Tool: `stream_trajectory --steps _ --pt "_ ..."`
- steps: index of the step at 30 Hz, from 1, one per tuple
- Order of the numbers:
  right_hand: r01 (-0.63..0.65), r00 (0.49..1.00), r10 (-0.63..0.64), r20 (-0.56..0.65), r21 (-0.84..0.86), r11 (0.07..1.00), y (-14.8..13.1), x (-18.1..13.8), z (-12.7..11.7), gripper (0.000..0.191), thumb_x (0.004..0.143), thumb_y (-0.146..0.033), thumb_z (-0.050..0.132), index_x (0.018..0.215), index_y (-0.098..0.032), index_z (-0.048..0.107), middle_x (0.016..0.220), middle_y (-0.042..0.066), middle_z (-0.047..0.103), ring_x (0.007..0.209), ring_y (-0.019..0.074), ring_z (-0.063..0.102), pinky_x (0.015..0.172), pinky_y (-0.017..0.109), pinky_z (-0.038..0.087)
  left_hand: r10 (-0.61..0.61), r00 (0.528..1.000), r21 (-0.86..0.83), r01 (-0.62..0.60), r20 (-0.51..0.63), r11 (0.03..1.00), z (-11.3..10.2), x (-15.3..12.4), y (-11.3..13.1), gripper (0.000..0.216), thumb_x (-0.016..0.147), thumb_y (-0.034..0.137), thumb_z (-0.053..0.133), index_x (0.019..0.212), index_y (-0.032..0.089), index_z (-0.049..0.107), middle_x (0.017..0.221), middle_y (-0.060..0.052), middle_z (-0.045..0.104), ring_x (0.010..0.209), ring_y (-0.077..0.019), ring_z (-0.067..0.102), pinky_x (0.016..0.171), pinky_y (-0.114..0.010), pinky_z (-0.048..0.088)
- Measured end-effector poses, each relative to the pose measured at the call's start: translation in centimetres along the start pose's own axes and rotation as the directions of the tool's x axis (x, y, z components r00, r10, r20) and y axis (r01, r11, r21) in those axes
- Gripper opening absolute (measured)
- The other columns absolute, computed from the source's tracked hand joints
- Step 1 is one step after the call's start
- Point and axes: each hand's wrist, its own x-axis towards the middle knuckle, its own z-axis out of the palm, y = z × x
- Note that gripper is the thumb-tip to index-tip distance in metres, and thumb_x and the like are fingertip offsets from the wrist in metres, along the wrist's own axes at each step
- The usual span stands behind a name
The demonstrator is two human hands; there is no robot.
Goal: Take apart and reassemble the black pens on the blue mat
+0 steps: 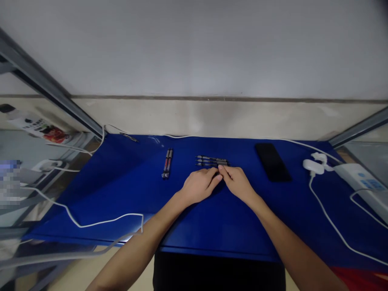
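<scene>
My left hand and my right hand meet fingertip to fingertip over the blue tabletop. Both are closed in a pinch around something small and dark that I cannot make out, mostly covered by the fingers. Just beyond them lies a row of several dark pens, side by side and pointing left to right; the right fingertips hide part of the row's near end. To the left, two pens with grey and reddish barrels rest close together, lengthwise to me.
A black phone lies to the right, with a white charger and a power strip farther right. A white cable crosses the left front. Another pen lies at the back left, near a bottle.
</scene>
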Motion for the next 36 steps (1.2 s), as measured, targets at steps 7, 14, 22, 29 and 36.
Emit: stream_trajectory --steps 7,14,22,29,36 --pt "-0.004 1.000 0.003 0.022 0.062 0.998 -0.2 0.0 -0.3 0.038 0.097 -0.042 0.045 0.068 -0.020 0.058 0.062 0.001 0.059 0.053 0.0144 0.050 0.052 0.028 0.035 -0.024 0.999 0.128 0.019 0.038 0.992 0.8 0.1 -0.8 0.035 0.103 0.042 0.026 0.104 0.020 0.053 0.092 -0.007 0.069 0.074 -0.0202 0.067 0.061 -0.026 0.046" --pt "0.021 0.999 -0.010 -0.053 0.207 0.978 -0.2 -0.1 -0.2 0.018 0.094 -0.038 0.052 0.102 -0.024 0.060 0.093 0.007 0.064 0.079 0.0190 0.060 0.063 0.030 0.047 -0.056 0.998 -0.111 0.052 -0.033 0.992 -0.4 0.2 -1.3 0.037 0.103 0.040 0.029 0.092 0.019 0.058 0.079 -0.004 0.065 0.067 -0.0155 0.062 0.061 -0.024 0.042" --pt "-0.075 0.987 0.147 -0.060 0.641 0.764 1.1 0.7 -0.2 0.028 0.084 -0.031 0.066 0.108 -0.025 0.054 0.082 0.000 0.059 0.069 0.0142 0.055 0.068 0.031 0.048 -0.277 0.928 -0.425 0.152 -0.248 0.892 -1.4 0.6 -1.9 0.040 0.102 0.043 0.029 0.094 0.016 0.058 0.063 0.003 0.052 0.054 -0.0090 0.048 0.057 -0.021 0.036" --pt "-0.133 0.981 0.194 -0.001 0.725 0.676 1.0 0.6 -0.3 0.027 0.081 -0.030 0.070 0.104 -0.023 0.058 0.084 0.001 0.061 0.077 0.0155 0.060 0.081 0.035 0.050 -0.403 0.891 -0.683 0.161 -0.209 0.712 -0.8 1.1 -2.0 0.038 0.100 0.048 0.033 0.092 0.018 0.055 0.060 0.005 0.045 0.048 -0.0071 0.040 0.049 -0.020 0.032" --pt "-0.114 0.988 0.155 0.025 0.792 0.600 0.7 0.5 -0.1 0.023 0.081 -0.022 0.072 0.091 -0.023 0.052 0.086 0.000 0.064 0.077 0.0138 0.062 0.082 0.034 0.049 -0.447 0.892 -0.983 0.132 0.062 0.126 -1.4 1.3 -2.1 0.029 0.095 0.052 0.044 0.098 0.023 0.044 0.062 0.009 0.031 0.040 -0.0033 0.017 0.036 -0.014 0.014"
